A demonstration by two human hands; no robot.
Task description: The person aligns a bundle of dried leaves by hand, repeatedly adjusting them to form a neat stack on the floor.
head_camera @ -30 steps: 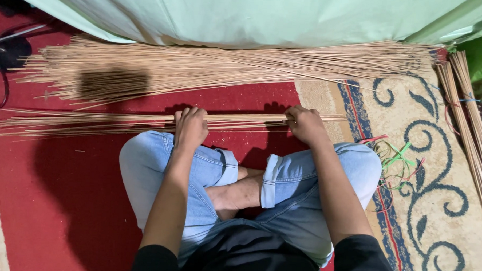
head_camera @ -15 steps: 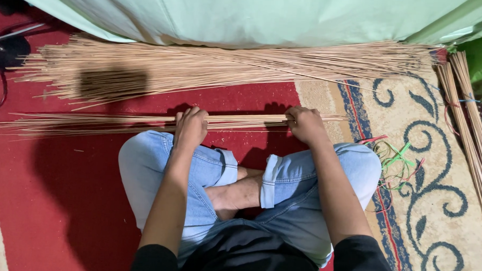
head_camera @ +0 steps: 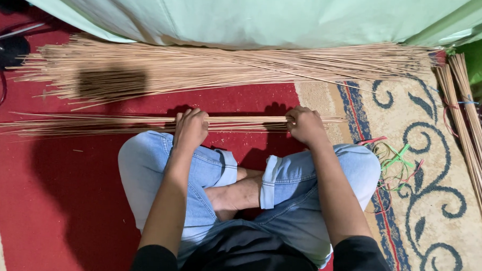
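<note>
A thin bundle of sticks (head_camera: pixel 145 124) lies across the red carpet (head_camera: pixel 62 199) just before the crossed knees, left hand (head_camera: pixel 190 129) and right hand (head_camera: pixel 305 125) both curled shut round it, seemingly gathering and evening it, with the big stick pile (head_camera: pixel 227 71) beyond under pale green cloth (head_camera: pixel 256 16).

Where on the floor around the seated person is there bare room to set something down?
Bare red carpet lies left of the knee, below the thin stick bundle under both the left hand and right hand. Crowded: the big stick pile ahead, coloured strings to the right.
</note>
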